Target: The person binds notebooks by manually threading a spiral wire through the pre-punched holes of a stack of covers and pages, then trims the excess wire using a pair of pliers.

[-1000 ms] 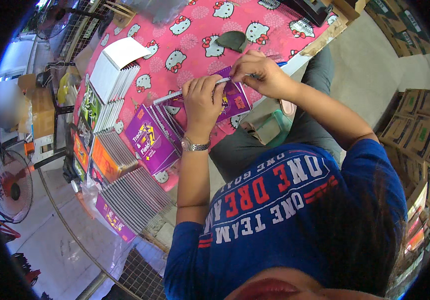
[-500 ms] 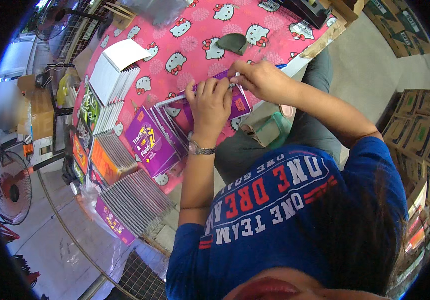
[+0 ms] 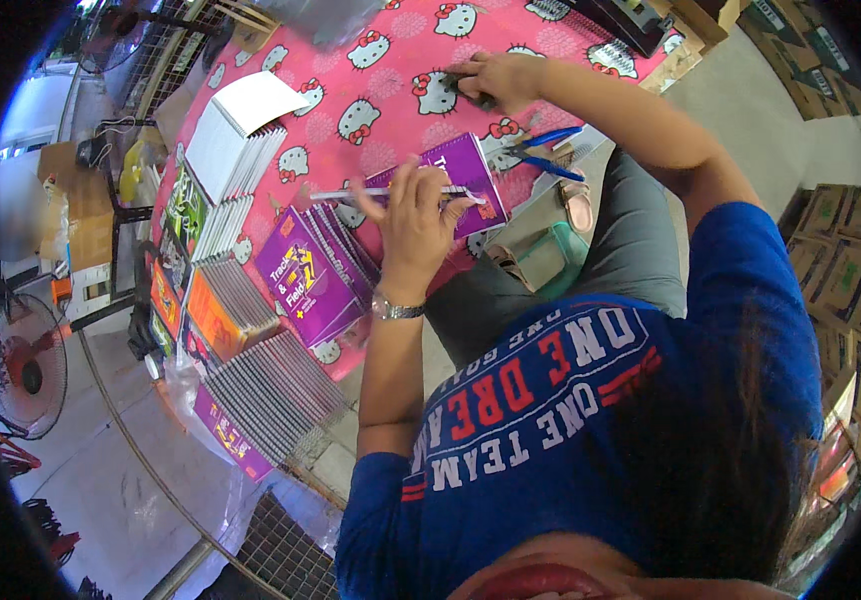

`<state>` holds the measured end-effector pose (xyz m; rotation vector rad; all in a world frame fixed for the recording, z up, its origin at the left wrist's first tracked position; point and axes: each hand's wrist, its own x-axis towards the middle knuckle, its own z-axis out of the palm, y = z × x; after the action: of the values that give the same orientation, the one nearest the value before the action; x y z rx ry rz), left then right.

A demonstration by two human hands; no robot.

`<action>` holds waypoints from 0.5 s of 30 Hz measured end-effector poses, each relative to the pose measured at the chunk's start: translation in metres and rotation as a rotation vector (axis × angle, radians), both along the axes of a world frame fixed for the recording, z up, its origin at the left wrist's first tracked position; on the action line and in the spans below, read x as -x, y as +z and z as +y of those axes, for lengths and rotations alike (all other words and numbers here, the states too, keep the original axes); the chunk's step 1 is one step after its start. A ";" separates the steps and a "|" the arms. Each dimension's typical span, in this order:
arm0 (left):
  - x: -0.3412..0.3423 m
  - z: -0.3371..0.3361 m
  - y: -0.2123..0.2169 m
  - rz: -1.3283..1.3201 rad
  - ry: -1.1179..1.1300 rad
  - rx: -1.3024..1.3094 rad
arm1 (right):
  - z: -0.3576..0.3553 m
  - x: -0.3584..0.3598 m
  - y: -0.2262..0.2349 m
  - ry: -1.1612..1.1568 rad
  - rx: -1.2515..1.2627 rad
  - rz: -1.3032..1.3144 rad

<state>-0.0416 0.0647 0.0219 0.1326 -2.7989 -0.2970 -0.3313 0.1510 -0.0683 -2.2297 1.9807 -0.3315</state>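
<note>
My left hand (image 3: 415, 215) grips the near edge of a purple spiral notebook (image 3: 470, 165) and pinches a thin silver binding wire (image 3: 345, 195) that runs along it. The notebook lies on a pink tablecloth (image 3: 390, 60) with a cat print. Farther across the table, my right hand (image 3: 495, 78) is stretched out, its fingers closed over a small dark object (image 3: 485, 100). Blue-handled pliers (image 3: 550, 140) lie just right of the notebook, by the table edge.
Stacks of spiral notebooks fill the left side: a white-covered stack (image 3: 235, 135), purple ones (image 3: 305, 275), orange ones (image 3: 215, 315) and a fanned pile (image 3: 275, 395). A beige and teal bag (image 3: 540, 250) rests by my lap. Cardboard boxes (image 3: 840, 260) stand right; a fan (image 3: 25, 365) stands left.
My right hand left the notebook and reached forward to the dark object. My left hand stayed on the notebook with the wire, which is now more exposed.
</note>
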 end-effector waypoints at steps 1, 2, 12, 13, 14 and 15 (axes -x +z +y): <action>-0.008 0.001 0.000 -0.005 0.131 0.124 | -0.001 -0.017 0.015 -0.156 -0.097 0.007; -0.012 0.000 -0.004 -0.010 0.131 0.121 | 0.007 -0.029 0.026 -0.338 -0.199 0.022; -0.008 -0.012 -0.009 0.126 -0.042 -0.201 | 0.047 -0.098 0.075 0.129 -0.264 -1.287; -0.007 -0.011 -0.009 0.127 -0.037 -0.179 | 0.050 -0.097 0.076 0.047 -0.256 -1.268; -0.006 -0.011 -0.009 0.128 -0.032 -0.157 | 0.051 -0.096 0.076 -0.033 -0.249 -1.248; -0.005 -0.011 -0.010 0.122 -0.027 -0.161 | 0.051 -0.098 0.075 -0.032 -0.254 -1.254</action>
<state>-0.0364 0.0542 0.0123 0.1095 -2.6558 -0.5187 -0.2337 0.2020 0.0072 -1.2236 1.2211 -1.0630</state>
